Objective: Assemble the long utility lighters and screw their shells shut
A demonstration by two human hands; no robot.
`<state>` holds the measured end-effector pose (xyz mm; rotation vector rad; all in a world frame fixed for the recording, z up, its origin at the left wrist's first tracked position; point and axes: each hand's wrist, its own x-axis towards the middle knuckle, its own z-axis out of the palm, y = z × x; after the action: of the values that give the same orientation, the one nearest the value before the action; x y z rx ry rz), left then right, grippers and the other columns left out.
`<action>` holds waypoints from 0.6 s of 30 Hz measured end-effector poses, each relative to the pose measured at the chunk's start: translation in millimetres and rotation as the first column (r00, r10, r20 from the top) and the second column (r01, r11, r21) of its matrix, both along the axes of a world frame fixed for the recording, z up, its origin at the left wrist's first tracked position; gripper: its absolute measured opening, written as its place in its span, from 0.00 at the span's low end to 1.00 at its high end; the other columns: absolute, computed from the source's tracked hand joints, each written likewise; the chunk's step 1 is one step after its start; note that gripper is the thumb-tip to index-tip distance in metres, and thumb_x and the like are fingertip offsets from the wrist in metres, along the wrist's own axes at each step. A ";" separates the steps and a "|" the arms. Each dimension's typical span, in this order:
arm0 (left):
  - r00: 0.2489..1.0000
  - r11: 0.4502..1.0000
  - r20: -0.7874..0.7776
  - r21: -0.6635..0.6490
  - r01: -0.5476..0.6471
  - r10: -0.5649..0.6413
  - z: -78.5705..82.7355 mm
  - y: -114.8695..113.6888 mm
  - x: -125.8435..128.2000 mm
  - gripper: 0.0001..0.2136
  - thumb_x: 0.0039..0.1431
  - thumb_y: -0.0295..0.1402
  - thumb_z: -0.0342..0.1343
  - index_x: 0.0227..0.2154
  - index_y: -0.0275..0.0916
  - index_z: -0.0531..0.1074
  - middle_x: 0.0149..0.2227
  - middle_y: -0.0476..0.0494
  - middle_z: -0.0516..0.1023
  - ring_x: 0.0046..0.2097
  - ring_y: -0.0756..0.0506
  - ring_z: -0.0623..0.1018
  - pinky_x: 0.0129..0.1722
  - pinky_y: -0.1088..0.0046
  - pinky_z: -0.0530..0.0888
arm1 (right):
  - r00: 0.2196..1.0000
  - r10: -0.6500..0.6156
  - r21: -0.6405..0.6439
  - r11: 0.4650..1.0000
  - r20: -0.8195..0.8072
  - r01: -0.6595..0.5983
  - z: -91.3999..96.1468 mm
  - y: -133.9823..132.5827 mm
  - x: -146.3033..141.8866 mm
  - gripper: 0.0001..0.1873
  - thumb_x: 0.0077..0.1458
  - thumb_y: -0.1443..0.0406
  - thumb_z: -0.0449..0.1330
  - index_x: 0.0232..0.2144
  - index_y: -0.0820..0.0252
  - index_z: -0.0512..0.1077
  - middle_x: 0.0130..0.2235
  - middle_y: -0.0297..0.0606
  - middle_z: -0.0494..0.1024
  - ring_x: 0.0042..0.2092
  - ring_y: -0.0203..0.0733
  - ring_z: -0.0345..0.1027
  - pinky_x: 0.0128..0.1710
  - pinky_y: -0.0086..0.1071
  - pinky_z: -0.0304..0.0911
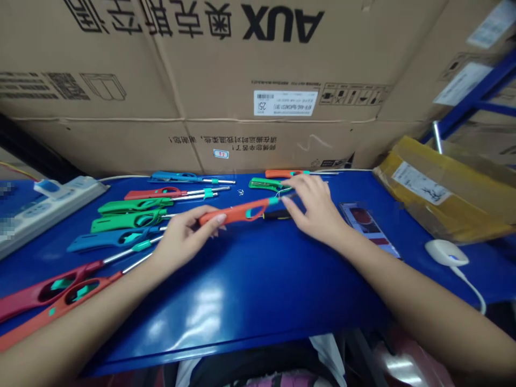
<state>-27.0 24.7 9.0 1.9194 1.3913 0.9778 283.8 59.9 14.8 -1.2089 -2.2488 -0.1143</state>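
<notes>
My left hand (183,234) is closed around the handle end of an orange long-nosed lighter (237,212) held just above the blue table (250,279). My right hand (316,207) pinches the lighter's front end by its teal collar, fingers curled over it. A dark object lies on the table under the lighter; I cannot make out what it is. Behind my right hand lie a green lighter (266,184) and an orange lighter (284,173).
Several lighters in blue, red, green and orange lie in a row on the left (129,220). A white power strip (52,196) sits far left. A printed card (368,226), a white mouse (445,251) and a yellow package (439,188) are at right. Cardboard boxes (226,80) stand behind.
</notes>
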 end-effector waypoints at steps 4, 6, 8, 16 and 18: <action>0.981 0.982 0.033 0.012 -0.190 0.190 8.3 13.3 -12.4 0.23 0.68 0.56 0.56 0.38 0.38 0.78 0.28 0.48 0.78 0.32 0.46 0.76 0.33 0.71 0.75 | 0.981 -0.195 -0.053 0.980 -0.024 0.193 -7.7 23.2 20.1 0.24 0.70 0.63 0.55 0.65 0.64 0.66 0.63 0.57 0.72 0.64 0.62 0.64 0.61 0.58 0.64; 0.977 0.977 0.022 -0.027 -0.211 0.211 15.5 21.5 -13.8 0.21 0.71 0.52 0.55 0.41 0.36 0.77 0.31 0.48 0.77 0.33 0.46 0.77 0.36 0.69 0.77 | 0.973 -0.230 -0.101 0.968 0.022 0.231 -13.7 31.8 24.8 0.26 0.68 0.63 0.60 0.65 0.61 0.67 0.66 0.56 0.70 0.64 0.62 0.66 0.61 0.58 0.67; 0.978 0.975 0.001 -0.074 -0.208 0.209 24.1 32.8 -10.6 0.17 0.73 0.47 0.57 0.48 0.35 0.76 0.43 0.44 0.80 0.41 0.45 0.81 0.43 0.63 0.81 | 0.969 -0.236 -0.136 0.960 0.074 0.244 -18.5 38.7 24.9 0.24 0.69 0.58 0.64 0.63 0.56 0.70 0.66 0.48 0.71 0.62 0.56 0.69 0.60 0.56 0.70; 0.986 0.974 -0.104 -0.177 -0.144 0.127 35.3 108.5 32.7 0.18 0.72 0.41 0.61 0.58 0.37 0.73 0.57 0.37 0.77 0.54 0.39 0.80 0.53 0.54 0.81 | 0.972 -0.076 -0.251 0.959 0.220 0.132 -18.2 50.0 16.7 0.20 0.70 0.57 0.63 0.59 0.57 0.73 0.61 0.46 0.75 0.56 0.49 0.75 0.55 0.50 0.74; 0.989 0.976 -0.119 -0.190 -0.110 0.088 30.8 125.1 47.0 0.18 0.72 0.41 0.61 0.58 0.37 0.73 0.58 0.37 0.77 0.54 0.39 0.80 0.53 0.53 0.81 | 0.971 -0.031 -0.274 0.957 0.237 0.098 -16.6 48.0 19.8 0.20 0.70 0.57 0.63 0.59 0.56 0.73 0.61 0.46 0.75 0.56 0.49 0.75 0.55 0.50 0.74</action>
<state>20.0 149.8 39.8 1.7944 1.5968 0.7576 303.6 107.9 -1.9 -1.4875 -2.4908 0.0484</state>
